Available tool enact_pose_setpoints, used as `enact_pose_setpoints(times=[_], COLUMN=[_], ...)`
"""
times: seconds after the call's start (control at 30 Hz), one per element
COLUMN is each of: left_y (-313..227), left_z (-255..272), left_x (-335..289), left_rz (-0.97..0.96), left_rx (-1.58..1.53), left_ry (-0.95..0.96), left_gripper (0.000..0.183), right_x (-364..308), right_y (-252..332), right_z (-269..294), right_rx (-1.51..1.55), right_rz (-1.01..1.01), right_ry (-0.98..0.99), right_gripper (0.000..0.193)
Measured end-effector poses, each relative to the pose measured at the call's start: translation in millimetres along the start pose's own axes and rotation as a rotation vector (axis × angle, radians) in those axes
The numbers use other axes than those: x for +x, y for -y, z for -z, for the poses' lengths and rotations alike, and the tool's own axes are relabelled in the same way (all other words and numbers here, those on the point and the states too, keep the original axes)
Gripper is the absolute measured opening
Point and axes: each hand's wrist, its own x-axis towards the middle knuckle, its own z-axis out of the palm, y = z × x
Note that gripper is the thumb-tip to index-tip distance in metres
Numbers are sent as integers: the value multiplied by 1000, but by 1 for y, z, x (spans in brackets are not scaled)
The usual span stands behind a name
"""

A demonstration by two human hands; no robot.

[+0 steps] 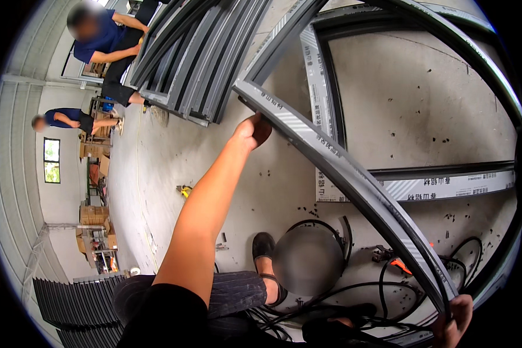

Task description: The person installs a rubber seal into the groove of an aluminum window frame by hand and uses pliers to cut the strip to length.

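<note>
A large grey aluminium window frame (330, 145), partly covered in printed protective film, is held up tilted in front of me. My left hand (254, 132) is closed around its near side close to the left corner, with the fingers hidden behind the profile. At the lower right, my right hand (455, 322) grips the other end of that same side. Beyond it, a second film-covered frame (417, 188) lies on the concrete floor. Black rubber strip (383, 290) lies in loose loops on the floor below the held frame.
A stack of grey frames (197, 69) stands at the upper left, with a person (101, 37) beside it. Another person (69, 119) is farther off. A yellow-handled tool (184, 190), an orange tool (400, 265) and black scraps lie on the floor. Ribbed black profiles (69, 301) are lower left.
</note>
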Motion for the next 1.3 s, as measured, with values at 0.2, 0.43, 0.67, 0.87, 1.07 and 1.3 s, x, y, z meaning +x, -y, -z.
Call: enact_pose_setpoints(times=[0.2,0.43,0.67,0.87,1.07,1.3], left_y=[2,16,29,59,92,60], left_z=[1,-5,-29,-18,-42,-13], left_x=[21,-33,-65,-68,-117,-64], left_rz=[-119,52,36,-8,50,-65], left_rx=[-19,42,331,349,498,316], left_ry=[-20,74,17,-3,126,-71], left_gripper=[16,21,17,20,26,18], right_x=[-23,7,7,14,22,44], right_y=[-6,-28,-11,-20,-18,-42], right_z=[22,17,16,14,15,22], right_rx=[-916,-1192,-1254,-1319,-1343,-1456], right_rz=[378,433,389,444,346,560], right_ry=[-41,-168,-100,-153,-164,-399], right_gripper=[29,11,13,15,16,10])
